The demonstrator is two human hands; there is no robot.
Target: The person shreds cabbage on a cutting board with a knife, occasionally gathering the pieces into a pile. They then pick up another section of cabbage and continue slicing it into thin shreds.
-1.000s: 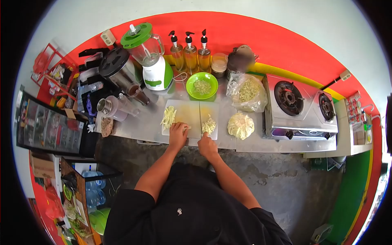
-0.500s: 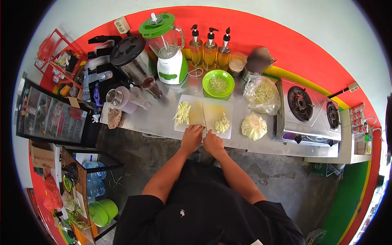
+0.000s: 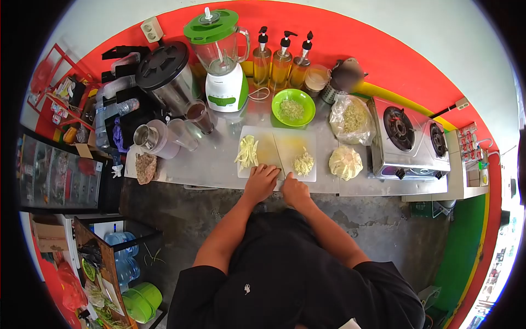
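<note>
My right hand (image 3: 296, 190) is closed round the handle of a knife (image 3: 277, 149), whose thin blade points away from me across the white cutting board (image 3: 257, 130). My left hand (image 3: 261, 182) rests at the board's near edge, just left of the blade, fingers bent and together; whatever lies under them is hidden. Pale green cabbage strips (image 3: 247, 152) lie on the left of the board. To the right of the knife is a small heap of finely shredded cabbage (image 3: 303, 163). A cabbage head (image 3: 346, 163) sits on the counter right of the board.
Behind the board stands a green bowl (image 3: 280, 116) with shreds in it. A plastic bag of shreds (image 3: 352, 122) lies beside the gas stove (image 3: 413, 156). At the back are a blender (image 3: 226, 90) and pump bottles (image 3: 281, 67); cups and a jug (image 3: 164, 143) stand left.
My right hand and the knife handle have shifted slightly right, leaving a wider gap to my left hand. The blade slants more. The whole view has tilted a little.
</note>
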